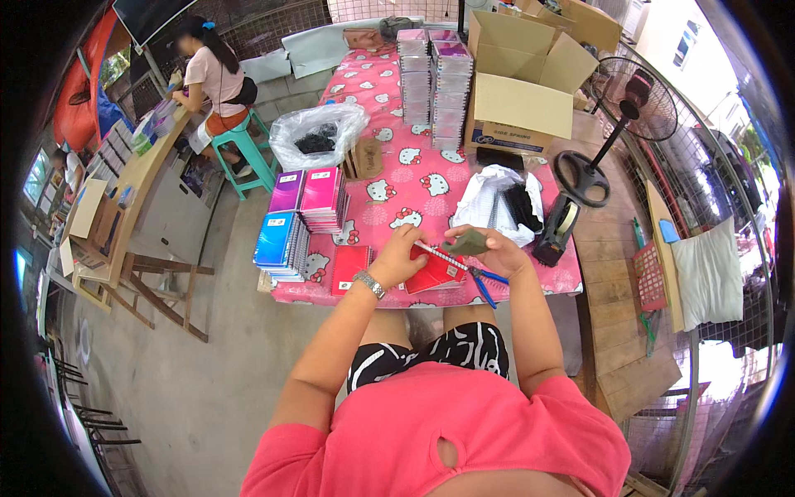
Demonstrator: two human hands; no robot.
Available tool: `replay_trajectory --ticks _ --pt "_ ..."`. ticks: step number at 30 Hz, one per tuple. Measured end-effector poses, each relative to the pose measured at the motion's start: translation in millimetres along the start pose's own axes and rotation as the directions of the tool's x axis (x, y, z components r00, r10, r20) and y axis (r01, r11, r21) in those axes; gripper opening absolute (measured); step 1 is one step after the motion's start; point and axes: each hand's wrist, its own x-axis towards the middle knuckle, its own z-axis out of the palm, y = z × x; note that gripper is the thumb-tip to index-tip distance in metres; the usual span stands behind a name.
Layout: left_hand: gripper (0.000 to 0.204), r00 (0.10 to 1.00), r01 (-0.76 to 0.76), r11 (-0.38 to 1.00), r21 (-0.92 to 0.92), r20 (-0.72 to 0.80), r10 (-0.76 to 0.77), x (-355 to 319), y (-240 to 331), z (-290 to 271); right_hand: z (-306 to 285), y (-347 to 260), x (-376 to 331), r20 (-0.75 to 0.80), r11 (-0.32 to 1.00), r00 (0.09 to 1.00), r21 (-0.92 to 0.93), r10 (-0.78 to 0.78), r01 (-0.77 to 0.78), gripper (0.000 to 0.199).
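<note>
Pinching the left end of a red notebook's (435, 277) white spine strip (440, 255) with my left hand (402, 258), thumb and fingers together on it. Notebook lies at a slant on the tabletop (385, 291), near its front edge, between my two hands: just right of and below the left hand, below and left of the right one. Strip runs along its upper edge, sloping down to the right.

Right hand (502, 253): raised just above the notebook's right end, thumb and fingers closed on a dark green piece (469, 243). Can't tell what that piece is, or whether it touches the strip.

Blue-handled pliers (485, 291) sit at the notebook's right end, just below the right hand, handles spread.

Second red notebook (351, 270) lies flat left of the left hand, partly behind my wrist and its metal watch (369, 284). Further left: stacked blue notebooks (280, 242), with purple (286, 192) and pink (321, 192) stacks behind.

Beyond the right hand: open white bag (476, 199) with black coils (520, 207) in it, black tape dispenser (556, 236) just right of that. Cardboard box (517, 108) stands open at the back, tall notebook stacks (450, 95) beside it.
</note>
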Motion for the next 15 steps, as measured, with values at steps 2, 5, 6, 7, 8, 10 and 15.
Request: replay_trajectory --ticks 2,5,6,7,8,10,15 --pt "0.032 1.0 -0.016 0.999 0.047 -0.002 0.016 3.2 -1.1 1.7 -16.3 5.5 2.2 -0.019 0.988 0.999 -0.149 0.049 -0.052 0.047" --pt "0.03 1.0 -0.01 0.999 0.049 0.01 0.009 3.5 -4.0 2.9 -21.9 13.7 10.5 -0.291 0.624 0.95 -0.765 -0.112 -0.161 0.044" --pt "0.029 1.0 0.01 1.0 -0.002 0.03 -0.01 3.3 -5.4 2.8 -20.1 12.7 11.0 -0.286 0.623 0.952 -0.766 -0.112 -0.157 0.044" --pt "0.029 1.0 0.014 1.0 -0.003 0.028 -0.014 2.3 -6.5 3.5 -6.8 6.9 10.5 -0.194 0.891 0.981 -0.448 -0.012 -0.078 0.042" --pt "0.029 1.0 0.023 0.999 -0.029 0.018 -0.022 1.6 -7.6 4.1 0.3 4.2 10.7 -0.066 0.998 0.997 -0.04 0.041 -0.044 0.04" --pt "0.029 1.0 0.023 0.998 -0.061 0.015 -0.023 3.2 -5.5 6.8 -12.9 9.2 12.7 -0.208 0.877 0.977 -0.462 0.04 -0.134 0.048" --pt "0.032 0.998 0.065 0.994 -0.09 0.018 -0.064 3.5 -4.9 3.8 -6.7 9.9 15.6 -0.06 0.993 0.996 -0.107 -0.059 0.053 0.048"
